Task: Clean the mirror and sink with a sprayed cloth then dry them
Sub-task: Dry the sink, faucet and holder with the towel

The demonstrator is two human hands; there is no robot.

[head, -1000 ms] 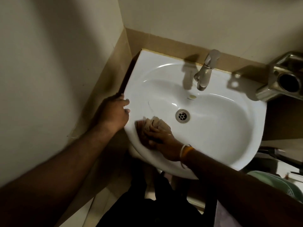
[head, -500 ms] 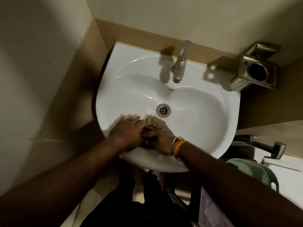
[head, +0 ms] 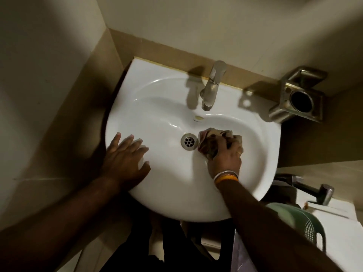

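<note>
A white sink (head: 169, 99) fills the middle of the view, with a metal tap (head: 212, 87) at its back and a drain (head: 189, 142) in the bowl. My right hand (head: 225, 156) presses a crumpled beige cloth (head: 208, 138) against the bowl just right of the drain. Orange and white bangles sit on that wrist. My left hand (head: 125, 158) lies flat with fingers spread on the sink's front left rim. The mirror is out of view.
A metal holder (head: 298, 99) is fixed to the wall at the right of the sink. Below it a spray handle (head: 314, 189) lies by a white surface, next to a green plastic basket (head: 306, 222). Walls close in on the left and behind.
My right hand has slid the cloth from the front left of the bowl across to the right of the drain. My left hand has moved from the sink's left edge to the front left rim.
</note>
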